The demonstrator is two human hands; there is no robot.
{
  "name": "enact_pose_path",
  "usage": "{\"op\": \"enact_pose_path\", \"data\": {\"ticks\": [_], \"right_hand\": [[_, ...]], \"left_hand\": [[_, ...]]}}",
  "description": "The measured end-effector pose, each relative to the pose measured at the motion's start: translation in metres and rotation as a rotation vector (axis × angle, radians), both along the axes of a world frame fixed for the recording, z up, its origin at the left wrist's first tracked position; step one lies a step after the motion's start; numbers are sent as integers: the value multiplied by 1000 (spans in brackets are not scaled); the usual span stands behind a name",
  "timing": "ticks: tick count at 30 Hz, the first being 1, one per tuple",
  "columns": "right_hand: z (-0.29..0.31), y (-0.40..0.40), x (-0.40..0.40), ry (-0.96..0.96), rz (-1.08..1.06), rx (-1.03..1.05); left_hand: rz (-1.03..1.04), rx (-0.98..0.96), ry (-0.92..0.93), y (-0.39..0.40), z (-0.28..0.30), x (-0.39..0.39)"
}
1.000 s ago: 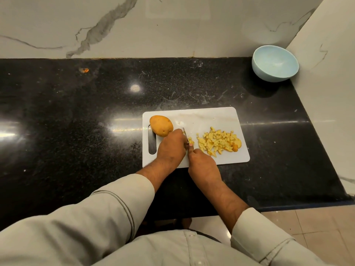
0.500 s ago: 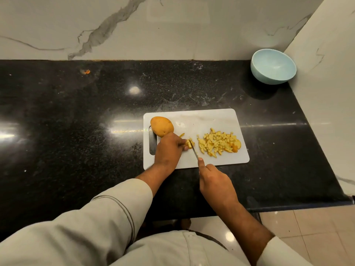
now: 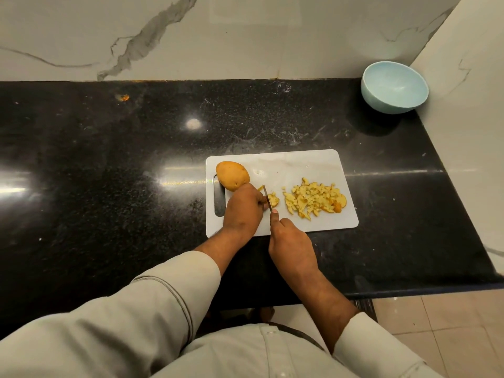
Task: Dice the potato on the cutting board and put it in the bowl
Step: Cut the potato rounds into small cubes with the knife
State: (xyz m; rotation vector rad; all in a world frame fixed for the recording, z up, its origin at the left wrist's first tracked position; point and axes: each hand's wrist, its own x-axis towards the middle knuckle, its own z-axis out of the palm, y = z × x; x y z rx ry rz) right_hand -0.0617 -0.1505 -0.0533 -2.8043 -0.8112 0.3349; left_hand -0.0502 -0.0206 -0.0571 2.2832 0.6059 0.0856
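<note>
A whole potato [image 3: 232, 175] is sitting at the cutting board's [image 3: 297, 165] nine o'clock end. Just at its five o'clock, the left hand [image 3: 242, 211] is curling over a small potato piece [image 3: 273, 199], pinning it. The right hand [image 3: 291, 244] is gripping a knife [image 3: 267, 197], forefinger along the blade. Diced potato [image 3: 313, 199] is lying at three o'clock; the bowl [image 3: 394, 87] is standing well apart at one o'clock.
</note>
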Motion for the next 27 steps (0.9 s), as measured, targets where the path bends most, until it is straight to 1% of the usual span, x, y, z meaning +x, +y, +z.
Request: {"op": "enact_pose_path", "data": {"ticks": [4, 11, 15, 20, 25, 27], "right_hand": [[0, 1, 0, 1, 7, -14], [-2, 9, 14, 36, 56, -63], [-2, 13, 19, 57, 91, -68], [2, 12, 21, 67, 90, -86], [2, -24, -6, 85, 159, -124], [2, -35, -6, 79, 152, -122]], "left_hand": [[-52, 76, 47, 0, 5, 4], [-128, 141, 147, 3, 11, 12], [-139, 134, 139, 3, 10, 11], [-89, 97, 80, 2, 11, 7], [26, 64, 65, -4, -1, 1], [66, 52, 52, -6, -5, -1]]}}
